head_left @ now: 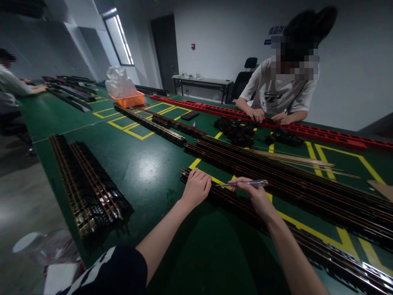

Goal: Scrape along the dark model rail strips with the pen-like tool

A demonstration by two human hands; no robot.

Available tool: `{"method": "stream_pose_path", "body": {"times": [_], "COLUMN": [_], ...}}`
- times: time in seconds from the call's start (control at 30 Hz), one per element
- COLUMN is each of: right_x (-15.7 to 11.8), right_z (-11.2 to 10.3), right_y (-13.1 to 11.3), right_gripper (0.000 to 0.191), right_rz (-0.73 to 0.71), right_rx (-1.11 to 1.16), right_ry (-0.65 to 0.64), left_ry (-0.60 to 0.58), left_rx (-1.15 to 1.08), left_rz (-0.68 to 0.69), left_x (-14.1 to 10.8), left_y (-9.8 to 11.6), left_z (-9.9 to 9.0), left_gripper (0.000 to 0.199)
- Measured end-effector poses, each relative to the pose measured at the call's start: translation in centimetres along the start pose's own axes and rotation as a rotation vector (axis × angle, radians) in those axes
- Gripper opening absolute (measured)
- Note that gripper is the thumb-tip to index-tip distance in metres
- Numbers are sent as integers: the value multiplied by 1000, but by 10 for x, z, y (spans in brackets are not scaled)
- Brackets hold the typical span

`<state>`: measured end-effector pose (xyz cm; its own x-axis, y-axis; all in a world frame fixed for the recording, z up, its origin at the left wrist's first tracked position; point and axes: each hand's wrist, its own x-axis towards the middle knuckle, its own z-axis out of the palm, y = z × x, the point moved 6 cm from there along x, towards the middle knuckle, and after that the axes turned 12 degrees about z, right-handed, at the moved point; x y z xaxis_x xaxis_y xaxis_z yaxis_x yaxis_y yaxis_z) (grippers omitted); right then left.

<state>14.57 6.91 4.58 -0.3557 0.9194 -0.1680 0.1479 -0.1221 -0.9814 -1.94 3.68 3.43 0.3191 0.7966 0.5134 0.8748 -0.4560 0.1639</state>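
My left hand (pixel 197 187) is closed over the near end of a long black rail (pixel 233 203) with copper-coloured rods along it. In my right hand (pixel 250 192) is a thin screwdriver (pixel 248 184), gripped between the fingers, its shaft pointing left toward my left hand. The screwdriver tip sits just right of my left knuckles, above the rail. The rail runs from my left hand toward the lower right, under my right forearm.
More long black rails (pixel 276 168) lie behind my hands, and a short bundle (pixel 89 184) lies at left. Beyond are black parts (pixel 235 130), thin rods (pixel 294 159), an orange bin (pixel 130 99) and a red rail (pixel 202 107), where a person (pixel 279 90) works.
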Motion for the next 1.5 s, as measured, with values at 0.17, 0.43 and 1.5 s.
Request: {"method": "stream_pose_path", "body": {"times": [0.17,0.43,1.5], "right_x": [-3,-4,3], "right_z": [2,2,-7], "right_y": [-3,-8,4], "right_gripper": [24,24,18], "right_rz": [24,13,9], "right_rx": [-13,-13,199], "right_ry": [5,4,66], "left_ry": [7,-5,113], "left_rx": [-8,3,57], "left_rz": [-26,-43,-22], "left_x": [0,-3,-8], "left_y": [-8,-28,-29], "left_z": [-3,-8,-9], "left_gripper": [30,31,28]}}
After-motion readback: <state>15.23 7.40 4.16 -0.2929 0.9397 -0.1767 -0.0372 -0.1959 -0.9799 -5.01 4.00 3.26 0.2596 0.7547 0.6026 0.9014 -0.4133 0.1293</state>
